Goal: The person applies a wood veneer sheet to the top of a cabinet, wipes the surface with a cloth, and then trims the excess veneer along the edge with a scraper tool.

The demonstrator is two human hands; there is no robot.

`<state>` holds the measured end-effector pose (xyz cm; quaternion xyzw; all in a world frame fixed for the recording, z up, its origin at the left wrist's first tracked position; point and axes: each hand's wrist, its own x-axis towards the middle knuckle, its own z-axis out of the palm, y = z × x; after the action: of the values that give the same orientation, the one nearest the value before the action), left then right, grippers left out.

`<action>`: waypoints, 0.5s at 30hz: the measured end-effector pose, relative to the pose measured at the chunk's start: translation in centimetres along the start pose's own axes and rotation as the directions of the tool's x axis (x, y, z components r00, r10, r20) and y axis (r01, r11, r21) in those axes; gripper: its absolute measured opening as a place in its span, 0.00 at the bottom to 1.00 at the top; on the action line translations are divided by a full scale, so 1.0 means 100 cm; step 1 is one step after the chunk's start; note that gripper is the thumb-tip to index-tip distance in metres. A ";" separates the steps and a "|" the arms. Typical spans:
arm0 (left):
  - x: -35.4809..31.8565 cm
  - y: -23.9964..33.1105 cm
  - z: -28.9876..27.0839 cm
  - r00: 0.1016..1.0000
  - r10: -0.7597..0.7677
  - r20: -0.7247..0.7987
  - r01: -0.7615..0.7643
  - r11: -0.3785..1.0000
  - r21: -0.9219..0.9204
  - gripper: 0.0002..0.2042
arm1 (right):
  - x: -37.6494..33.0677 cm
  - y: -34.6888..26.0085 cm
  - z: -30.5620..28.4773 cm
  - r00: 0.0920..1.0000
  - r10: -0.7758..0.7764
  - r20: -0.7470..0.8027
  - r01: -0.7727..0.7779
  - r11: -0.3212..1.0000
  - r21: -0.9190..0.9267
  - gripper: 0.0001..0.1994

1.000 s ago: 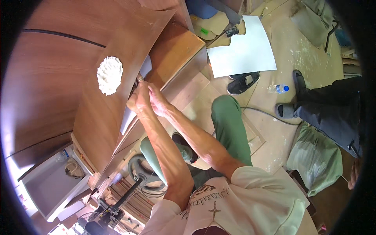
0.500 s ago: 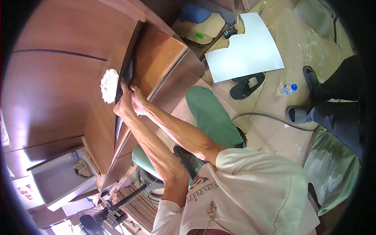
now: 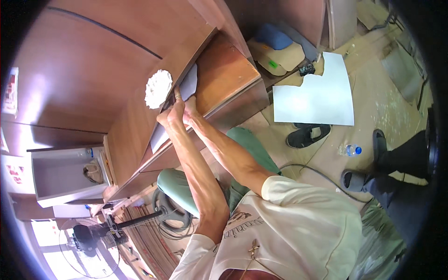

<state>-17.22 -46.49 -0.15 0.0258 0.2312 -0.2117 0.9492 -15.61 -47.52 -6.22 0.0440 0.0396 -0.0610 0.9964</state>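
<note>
A brown wood-look panel (image 3: 133, 114) is tilted up, with a dark gap beneath its edge. My left hand (image 3: 171, 113) is closed on that edge, its thumb pointing up along it. Just to the right, my right hand (image 3: 190, 108) reaches in below the edge; its fingers are mostly hidden. Next to it, a pale grey sheet (image 3: 188, 84) sticks out from under the panel, over an orange-brown wooden surface (image 3: 224, 70). On the panel's face, close to my left hand, sits a white ruffled round piece (image 3: 158, 88).
On the floor at the right lie a white cut-out sheet (image 3: 322, 100), a dark shoe (image 3: 305, 137), a water bottle (image 3: 351, 150) and a cable (image 3: 322, 175). Another person's slippered foot (image 3: 353, 179) is beyond. A fan (image 3: 88, 238) and an open drawer (image 3: 70, 175) are at lower left.
The whole view has shifted, so the panel and floor things sit further right and lower. More of the pale grey sheet shows beside my right hand. Both hands stay at the panel's edge.
</note>
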 end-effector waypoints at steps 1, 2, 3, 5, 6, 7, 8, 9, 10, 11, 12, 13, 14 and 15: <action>0.000 -0.002 -0.003 0.998 0.021 0.051 -0.021 1.000 0.002 0.23 | 0.001 0.001 -0.001 1.000 0.002 -0.005 -0.002 1.000 -0.001 0.35; 0.001 -0.004 -0.004 0.998 0.030 0.049 -0.029 1.000 -0.009 0.23 | 0.002 -0.001 -0.003 1.000 -0.001 -0.011 0.001 1.000 -0.003 0.35; 0.003 -0.006 -0.003 0.996 0.043 0.074 -0.044 0.999 0.006 0.23 | 0.005 -0.002 -0.004 1.000 -0.003 -0.011 0.002 1.000 -0.015 0.35; 0.007 -0.008 -0.003 0.992 0.067 0.108 -0.069 0.998 0.012 0.23 | 0.005 -0.006 -0.004 1.000 0.009 -0.009 -0.009 1.000 -0.027 0.35; 0.008 -0.012 -0.002 0.988 0.112 0.108 -0.120 0.991 0.062 0.23 | 0.005 -0.007 -0.002 1.000 0.016 -0.002 -0.016 0.999 -0.029 0.35; 0.018 -0.029 -0.007 0.987 0.128 0.101 -0.137 0.986 0.097 0.23 | 0.008 -0.029 -0.012 1.000 -0.012 -0.014 0.011 0.998 -0.058 0.36; 0.019 -0.028 -0.008 0.979 0.176 0.105 -0.189 0.974 0.127 0.23 | 0.007 -0.036 -0.018 1.000 -0.006 -0.015 0.005 0.997 -0.078 0.36; 0.020 -0.032 -0.011 0.981 0.181 0.074 -0.189 0.976 0.108 0.23 | 0.002 -0.048 -0.026 1.000 0.000 -0.020 -0.002 0.996 -0.095 0.36; 0.013 -0.032 -0.013 0.972 0.186 0.141 -0.208 0.964 0.163 0.23 | -0.008 -0.055 -0.034 0.999 0.038 -0.010 -0.039 0.993 -0.108 0.36; 0.006 -0.033 -0.009 0.969 0.217 0.115 -0.232 0.962 0.145 0.23 | -0.021 -0.054 -0.039 0.996 0.089 0.001 -0.089 0.991 -0.103 0.36; -0.002 -0.034 -0.007 0.966 0.246 0.075 -0.253 0.960 0.121 0.23 | -0.042 -0.058 -0.052 0.989 0.144 0.024 -0.142 0.986 -0.084 0.35; -0.005 -0.028 -0.012 0.950 0.296 0.101 -0.305 0.948 0.091 0.22 | -0.064 -0.060 -0.067 0.978 0.204 0.044 -0.201 0.977 -0.068 0.33; -0.008 -0.006 -0.021 0.928 0.362 0.094 -0.367 0.929 0.046 0.22 | -0.100 -0.052 -0.060 0.984 0.137 -0.117 -0.166 0.939 -0.300 0.30; -0.003 -0.015 -0.018 0.942 0.300 0.151 -0.311 0.949 0.054 0.22 | -0.115 -0.082 -0.071 0.998 0.048 -0.034 -0.059 0.861 -0.504 0.25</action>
<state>-18.85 -47.44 -1.58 0.0830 0.1485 -0.0721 0.9828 -28.53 -53.64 -12.94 -0.2166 0.0632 -0.0204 0.9740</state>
